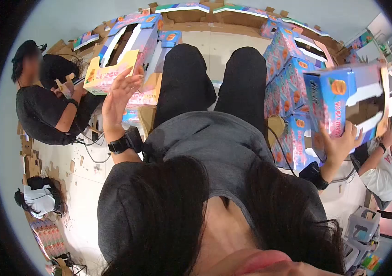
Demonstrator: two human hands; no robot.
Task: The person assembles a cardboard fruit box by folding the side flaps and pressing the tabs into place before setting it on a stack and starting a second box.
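Grasping a blue-and-pink carton (331, 99) by its near end, the right hand (340, 146) had its thumb and fingers spread apart on the card, and the carton sat tilted out to the person's right, just beside a stack of similar cartons (281, 92). The left hand (118, 94) was released, palm raised and fingers extended, right beside a carton with a yellow end (106, 73); whether the fingertips touched it could not be told. For a one-handed hold like this, a wide spread between thumb and fingers seemed the sound choice, since thin card with so large a cut-out would probably have buckled under a hard pinch. Pressure belonged near the folded edges, by my judgement, rather than on the white flaps (367, 130) around the opening, which looked the weaker part. A steady wrist would also have suited it, with the black wrist device (313, 175) clear of the stack's corners. A person in a white shirt (386, 177) was near on that side, so the elbow was best tucked in; another person in black (42, 101) sat to the left, well apart from the held carton.
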